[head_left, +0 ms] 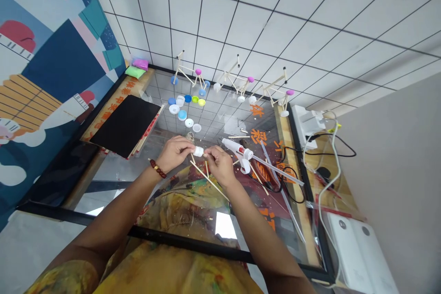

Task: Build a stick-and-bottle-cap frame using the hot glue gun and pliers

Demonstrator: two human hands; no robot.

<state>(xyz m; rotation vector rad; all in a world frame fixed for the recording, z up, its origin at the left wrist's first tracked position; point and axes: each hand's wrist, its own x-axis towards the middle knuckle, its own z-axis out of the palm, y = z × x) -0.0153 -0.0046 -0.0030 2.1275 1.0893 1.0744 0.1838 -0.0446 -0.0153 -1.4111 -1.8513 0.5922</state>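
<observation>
My left hand [175, 151] and my right hand [219, 163] meet over the glass table [113, 172]. The left hand's fingers pinch a small white bottle cap [198, 151]. My right hand is closed on thin wooden sticks [209, 181] that touch the cap and slant down towards me. A bead bracelet [157, 168] sits on my left wrist. A white glue gun [238, 151] lies just right of my right hand, its nozzle pointing left.
Several loose coloured caps [182, 105] lie beyond my hands. Three stick-and-cap models [237, 85] stand along the tiled wall. A black board [126, 124] lies at left, a power strip [308, 121] with cables at right, and white boxes [358, 252] at near right.
</observation>
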